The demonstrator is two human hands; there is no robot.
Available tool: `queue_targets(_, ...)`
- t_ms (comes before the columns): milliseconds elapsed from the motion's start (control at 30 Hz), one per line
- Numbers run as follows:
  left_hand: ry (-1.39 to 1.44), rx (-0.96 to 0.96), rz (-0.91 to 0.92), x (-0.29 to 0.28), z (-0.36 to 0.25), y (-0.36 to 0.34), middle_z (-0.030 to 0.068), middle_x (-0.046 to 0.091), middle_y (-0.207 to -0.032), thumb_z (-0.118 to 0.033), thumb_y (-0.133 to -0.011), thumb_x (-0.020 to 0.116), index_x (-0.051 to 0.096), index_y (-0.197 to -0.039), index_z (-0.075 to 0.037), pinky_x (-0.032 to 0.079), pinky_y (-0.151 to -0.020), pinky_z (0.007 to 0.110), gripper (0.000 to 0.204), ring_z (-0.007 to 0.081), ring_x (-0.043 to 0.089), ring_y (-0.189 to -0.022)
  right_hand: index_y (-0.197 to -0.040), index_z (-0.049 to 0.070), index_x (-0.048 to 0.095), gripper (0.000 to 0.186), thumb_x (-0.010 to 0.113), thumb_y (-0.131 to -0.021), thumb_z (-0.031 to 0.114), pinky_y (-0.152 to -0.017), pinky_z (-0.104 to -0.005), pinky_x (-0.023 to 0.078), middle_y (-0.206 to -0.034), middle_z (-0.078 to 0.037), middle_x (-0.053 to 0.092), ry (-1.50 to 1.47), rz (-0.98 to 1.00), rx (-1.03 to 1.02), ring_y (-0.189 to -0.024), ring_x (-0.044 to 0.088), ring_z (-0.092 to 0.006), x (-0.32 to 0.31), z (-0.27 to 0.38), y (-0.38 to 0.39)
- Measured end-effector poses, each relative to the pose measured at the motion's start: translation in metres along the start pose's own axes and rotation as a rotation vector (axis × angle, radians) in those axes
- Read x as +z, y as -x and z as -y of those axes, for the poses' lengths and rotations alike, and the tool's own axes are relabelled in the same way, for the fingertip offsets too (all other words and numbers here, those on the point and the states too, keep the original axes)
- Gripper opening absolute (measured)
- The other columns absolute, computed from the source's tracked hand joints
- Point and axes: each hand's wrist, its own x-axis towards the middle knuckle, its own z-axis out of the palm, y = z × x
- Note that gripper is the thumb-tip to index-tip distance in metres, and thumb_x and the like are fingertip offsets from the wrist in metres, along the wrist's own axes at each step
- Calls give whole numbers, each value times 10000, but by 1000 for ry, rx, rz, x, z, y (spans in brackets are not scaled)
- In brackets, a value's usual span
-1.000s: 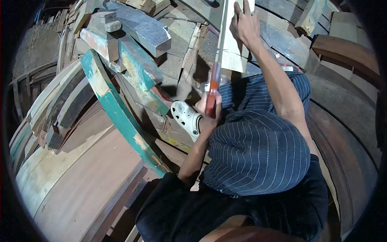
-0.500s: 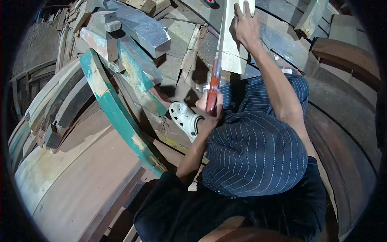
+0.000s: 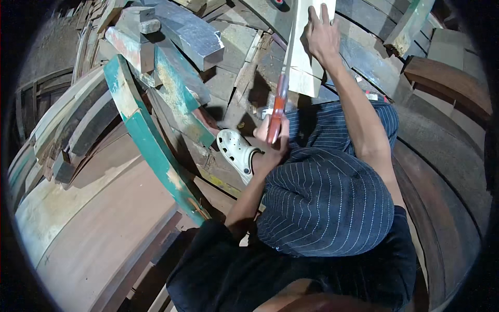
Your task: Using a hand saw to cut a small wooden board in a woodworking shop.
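My left hand (image 3: 278, 150) is closed round the red-orange handle of what looks like a hand saw (image 3: 279, 106). Its thin grey blade shows nearly edge-on, running up along the left edge of a pale wooden board (image 3: 305, 80); the teeth cannot be made out. With fingers stretched out, my right hand (image 3: 323, 44) lies flat on the board's upper face. A faint line crosses the board near its close end. The board's far end is beyond the picture. My knees, in dark pinstriped cloth (image 3: 327, 203), are bent beside the work.
A green-painted beam (image 3: 143, 140) slants at the left, beside stacked timber offcuts (image 3: 182, 31). My white clog (image 3: 234, 151) rests on the plank floor. Curved-looking planks (image 3: 442, 78) lie at the right, with a green-edged beam (image 3: 410, 26) at the upper right.
The view has shifted slightly. The saw handle sits a little farther right in the picture, with its blade still along the board's edge. Both hands keep their places.
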Motion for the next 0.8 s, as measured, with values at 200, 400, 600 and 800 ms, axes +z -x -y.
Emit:
queue_targets(200, 326, -556, 131, -15, -18, 40, 113, 634, -898, -160, -904, 631, 626, -1124, -37, 473, -742, 369, 252, 234, 622, -860, -1360, 40, 492, 507, 487, -863, 133, -1008, -563, 398, -1453, -275, 367, 53, -7, -6, -1212, 425, -533, 4, -5, 0)
queue_targets(400, 144, -200, 88, 1, -16, -19, 119, 611, -677, -166, -913, 619, 639, -941, -7, 468, -586, 342, 163, 228, 614, -624, -1342, 31, 506, 507, 490, -845, 127, -1020, -546, 397, -1460, -263, 365, 57, -35, -20, -1226, 419, -528, 5, -3, 0)
queue_targets(600, 450, -765, 41, -4, -16, 47, 116, 626, -908, -250, -917, 631, 615, -1028, -38, 475, -733, 363, 240, 231, 619, -834, -1392, 156, 479, 466, 476, -929, 207, -994, -568, 410, -1475, -207, 375, 114, -107, -99, -1189, 454, -517, 9, -4, -4)
queue_targets(800, 183, -203, 119, 11, 12, 9, 114, 626, -892, -350, -919, 613, 593, -1129, -25, 471, -719, 399, 387, 285, 623, -807, -1351, 30, 492, 491, 472, -870, 127, -1008, -558, 398, -1447, -277, 374, 16, 0, 27, -1196, 440, -531, 2, 0, 5)
